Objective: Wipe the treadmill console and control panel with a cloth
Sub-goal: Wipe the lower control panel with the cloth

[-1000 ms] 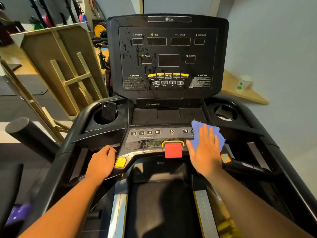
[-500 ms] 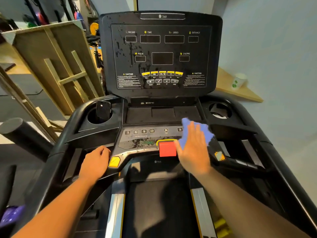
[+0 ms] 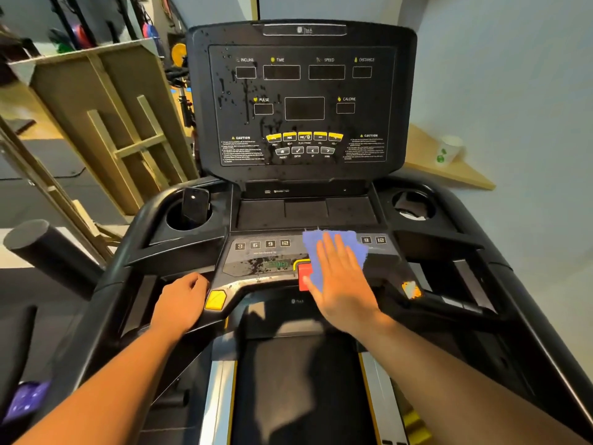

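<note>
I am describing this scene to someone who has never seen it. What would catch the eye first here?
First, the flat right hand pressing a blue cloth on the lower control panel, partly covering the red stop button. Next, the tall black console screen above it, speckled with droplets on its left side. The left hand rests on the black handlebar beside a yellow button.

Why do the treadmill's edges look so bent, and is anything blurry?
Head view: the wide-angle lens bows the treadmill's side rails and the wall; the upright console is fairly sharp, its labels readable, with wet droplets catching light; the blue cloth under the right hand looks smeared; the bottom corners are dim.
</note>
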Motion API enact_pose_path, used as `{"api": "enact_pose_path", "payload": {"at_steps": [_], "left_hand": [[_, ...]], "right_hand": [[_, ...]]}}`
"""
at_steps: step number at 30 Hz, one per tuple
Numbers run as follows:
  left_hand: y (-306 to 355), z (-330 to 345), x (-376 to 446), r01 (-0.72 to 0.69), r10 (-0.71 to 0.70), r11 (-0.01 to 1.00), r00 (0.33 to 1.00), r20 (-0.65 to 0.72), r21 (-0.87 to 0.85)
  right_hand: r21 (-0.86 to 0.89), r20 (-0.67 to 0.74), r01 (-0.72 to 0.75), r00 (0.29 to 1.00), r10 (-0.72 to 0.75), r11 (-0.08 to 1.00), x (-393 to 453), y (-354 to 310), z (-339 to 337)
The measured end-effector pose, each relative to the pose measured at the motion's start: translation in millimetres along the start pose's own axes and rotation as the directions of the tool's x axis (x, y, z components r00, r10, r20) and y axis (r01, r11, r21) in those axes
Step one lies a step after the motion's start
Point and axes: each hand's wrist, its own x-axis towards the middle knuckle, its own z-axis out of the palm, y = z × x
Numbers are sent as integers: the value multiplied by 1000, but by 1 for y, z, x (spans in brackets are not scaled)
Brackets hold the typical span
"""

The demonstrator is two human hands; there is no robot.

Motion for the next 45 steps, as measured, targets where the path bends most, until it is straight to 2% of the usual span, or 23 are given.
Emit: {"api": "enact_pose_path", "payload": {"at_steps": [2, 4, 7, 9, 10, 11, 12, 14, 16, 18, 21, 25, 26, 28, 29, 31, 33, 36, 38, 40, 43, 44, 45], "left_hand": [[0, -1, 0, 5, -5, 1000, 1000, 13, -13], [0, -1, 0, 6, -5, 1000, 1000, 19, -16], [-2, 0, 0, 14, -13, 1000, 1000, 15, -24], [-1, -1, 1, 18, -18, 1000, 1000, 8, -8], [-1, -1, 1, 19, -19, 1000, 1000, 8, -3], [-1, -2, 0, 21, -21, 1000, 1000, 10, -2], [-1, -2, 0, 23, -23, 1000, 1000, 14, 0], [1, -2, -1, 27, -27, 1000, 999, 21, 2], [0, -3, 0, 28, -28, 1000, 999, 32, -5], [0, -4, 0, 30, -29, 1000, 999, 41, -3], [0, -4, -1, 31, -30, 999, 999, 42, -12], [2, -5, -2, 34, -34, 999, 998, 48, -3], [3, -5, -2, 35, -35, 999, 998, 45, 1], [5, -6, -3, 33, -33, 999, 999, 40, 5], [6, -6, -4, 31, -31, 999, 999, 40, 8], [4, -6, -4, 29, -29, 1000, 999, 45, 6], [3, -6, -4, 35, -34, 999, 998, 49, -6], [3, -5, -3, 31, -30, 999, 998, 47, -16], [5, -5, -3, 31, -31, 1000, 999, 26, -1], [5, -6, -4, 39, -39, 999, 999, 17, 7], [6, -7, -5, 49, -49, 999, 998, 26, 7], [6, -7, -5, 48, -48, 999, 998, 28, 6], [6, -7, -5, 48, -48, 999, 998, 29, 1]], "right_hand": [[-72, 26, 145, 989, -143, 987, -13, 22, -5], [-79, -26, 162, 986, -165, 984, -28, 46, -16], [38, -84, -75, 993, 78, 996, -25, 64, -34], [134, -104, -294, 946, 308, 946, -5, 45, -28], [166, -111, -333, 929, 353, 928, 2, 30, -21], [150, -130, -291, 942, 311, 945, 7, 14, -13], [105, -133, -181, 972, 194, 978, 8, 2, -7], [2, -17, 54, 998, -54, 999, 3, -2, 0], [-63, 16, 135, 991, -134, 989, -5, 24, -3], [-85, 3, 103, 995, -103, 991, -21, 52, -18], [75, -60, -39, 997, 44, 996, -29, 69, -49], [36, -127, -318, 939, 320, 947, -5, 28, -24], [17, -122, -288, 950, 288, 958, 0, 17, -10], [-24, -46, -57, 997, 56, 998, 0, 6, 2], [-50, -2, 52, 999, -52, 997, -3, 8, 0], [-93, 36, 160, 987, -157, 983, -13, 34, -8], [-52, 53, 99, 994, -96, 994, -25, 61, -29], [170, -63, -120, 989, 132, 978, -28, 75, -53], [112, -158, -268, 946, 283, 957, -16, 49, -41], [99, -184, -402, 892, 413, 910, -1, 17, -18], [114, -136, -241, 957, 256, 964, 20, 3, -12], [145, -156, -178, 967, 200, 973, 23, 6, -19], [216, -196, -167, 958, 210, 962, 22, 13, -25]]}}
